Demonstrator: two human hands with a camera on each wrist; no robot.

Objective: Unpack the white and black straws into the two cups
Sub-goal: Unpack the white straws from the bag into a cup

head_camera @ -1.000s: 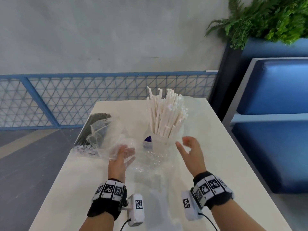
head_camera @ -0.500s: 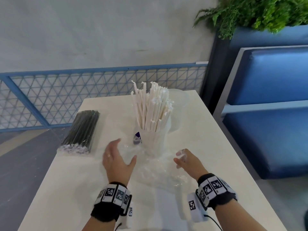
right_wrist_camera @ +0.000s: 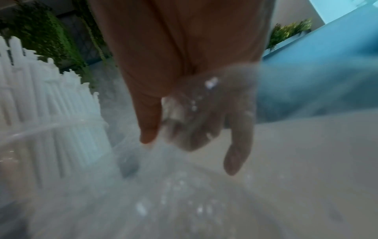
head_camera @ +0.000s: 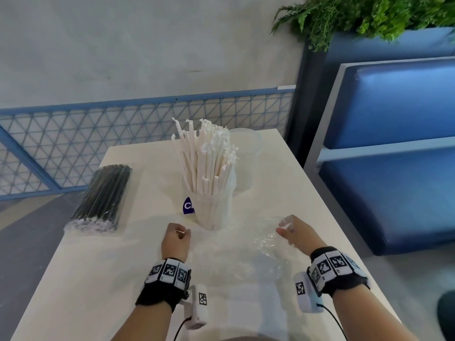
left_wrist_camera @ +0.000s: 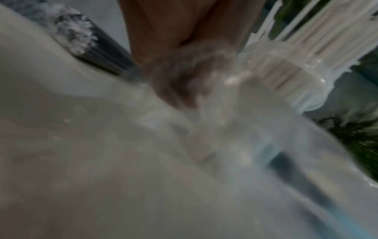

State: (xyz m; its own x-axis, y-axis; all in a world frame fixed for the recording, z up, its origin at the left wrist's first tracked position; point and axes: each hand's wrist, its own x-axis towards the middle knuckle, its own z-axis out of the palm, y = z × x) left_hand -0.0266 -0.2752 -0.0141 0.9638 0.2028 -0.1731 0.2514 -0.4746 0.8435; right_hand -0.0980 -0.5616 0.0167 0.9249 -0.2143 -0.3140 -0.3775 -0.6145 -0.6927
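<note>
White straws (head_camera: 206, 166) upright in cup (head_camera: 213, 212), both hands (head_camera: 175, 239) apparently gripping wrapper (head_camera: 268, 244)

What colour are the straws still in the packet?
Black. The packet lies at the table's left edge, seen best in the head view.

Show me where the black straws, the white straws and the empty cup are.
black straws (head_camera: 103, 195), head view, middle of the wrapped pack.
white straws (head_camera: 206, 163), head view, middle of the bunch.
empty cup (head_camera: 248, 153), head view, its side wall.
</note>
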